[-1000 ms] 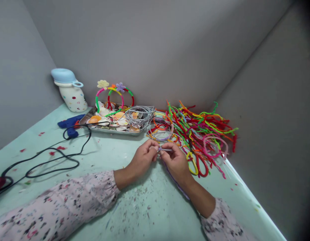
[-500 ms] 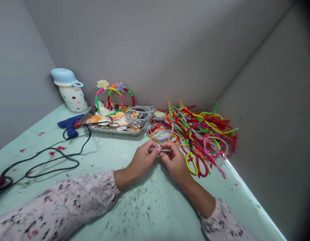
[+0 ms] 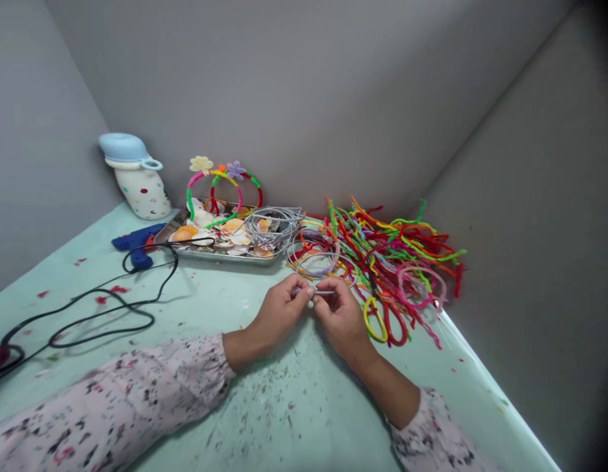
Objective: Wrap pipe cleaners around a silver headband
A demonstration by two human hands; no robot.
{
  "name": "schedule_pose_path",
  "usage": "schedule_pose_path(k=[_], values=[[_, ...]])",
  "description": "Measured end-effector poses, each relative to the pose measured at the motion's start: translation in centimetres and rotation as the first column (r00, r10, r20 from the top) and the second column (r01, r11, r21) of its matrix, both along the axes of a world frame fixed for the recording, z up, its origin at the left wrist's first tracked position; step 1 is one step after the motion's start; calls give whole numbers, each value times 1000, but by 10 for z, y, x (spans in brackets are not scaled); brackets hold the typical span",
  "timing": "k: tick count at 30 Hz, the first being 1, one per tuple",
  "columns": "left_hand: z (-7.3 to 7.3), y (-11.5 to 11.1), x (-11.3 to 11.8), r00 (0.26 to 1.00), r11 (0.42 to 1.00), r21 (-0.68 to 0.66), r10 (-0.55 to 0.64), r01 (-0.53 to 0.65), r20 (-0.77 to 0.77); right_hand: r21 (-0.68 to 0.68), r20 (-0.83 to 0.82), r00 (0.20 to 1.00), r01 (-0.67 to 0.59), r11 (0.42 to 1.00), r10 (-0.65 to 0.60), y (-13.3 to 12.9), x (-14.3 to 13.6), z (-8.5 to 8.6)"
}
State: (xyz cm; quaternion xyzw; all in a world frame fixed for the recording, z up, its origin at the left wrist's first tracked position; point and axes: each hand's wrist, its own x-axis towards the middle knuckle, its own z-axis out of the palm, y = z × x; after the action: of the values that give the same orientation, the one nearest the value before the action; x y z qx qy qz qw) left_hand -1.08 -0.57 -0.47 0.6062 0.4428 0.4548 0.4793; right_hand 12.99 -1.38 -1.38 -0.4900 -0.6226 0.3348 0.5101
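My left hand (image 3: pixel 283 305) and my right hand (image 3: pixel 342 317) meet at the middle of the table, fingertips pinched almost together. Between them runs a thin grey wire (image 3: pixel 325 292), gripped by both. A bit of purple fuzz shows at my left fingertips, mostly covered by the fingers. Just beyond the hands lie loops of grey wire (image 3: pixel 304 271) with lilac and orange pipe cleaners among them; whether the held wire belongs to these loops I cannot tell. Close to my right hand are scissors (image 3: pixel 375 320) with yellow and red handles.
A metal tray (image 3: pixel 235 260) holds shells, a coil of wire (image 3: pixel 274 226) and two flower-topped pipe-cleaner rings (image 3: pixel 190 195). A tangled pipe-cleaner pile (image 3: pixel 392 246) lies right. At left are a blue glue gun (image 3: pixel 139 237), its black cord (image 3: pixel 107 292) and a white bottle (image 3: pixel 143 190).
Both hands stay in nearly the same place, still pinching the wire. The fingertips have shifted only slightly, and the view has moved a touch.
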Motion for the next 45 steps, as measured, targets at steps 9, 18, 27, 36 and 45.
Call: schedule_pose_path(k=[9, 18, 27, 36, 45], values=[[-2, -3, 1, 972, 991, -86, -81, 102, 220, 19, 20, 1000, -23, 1000, 22, 1, 4, -2], [0, -1, 1, 964, 985, -127, -84, 119, 253, 112, 9, 999, -32, 993, 32, 2, 6, -2], [3, -2, 1, 962, 980, -166, -67, 114, 264, 137, -13, 1000, -2, 991, 4, 4, 6, -5], [5, -1, 1, 966, 979, -169, -69, 113, 249, 133, 10, 999, 42, 990, -44, 4, 6, -4], [9, -2, 2, 958, 968, -206, -82, 143, 275, 185, 41, 997, 58, 981, -67, 1, 7, -7]])
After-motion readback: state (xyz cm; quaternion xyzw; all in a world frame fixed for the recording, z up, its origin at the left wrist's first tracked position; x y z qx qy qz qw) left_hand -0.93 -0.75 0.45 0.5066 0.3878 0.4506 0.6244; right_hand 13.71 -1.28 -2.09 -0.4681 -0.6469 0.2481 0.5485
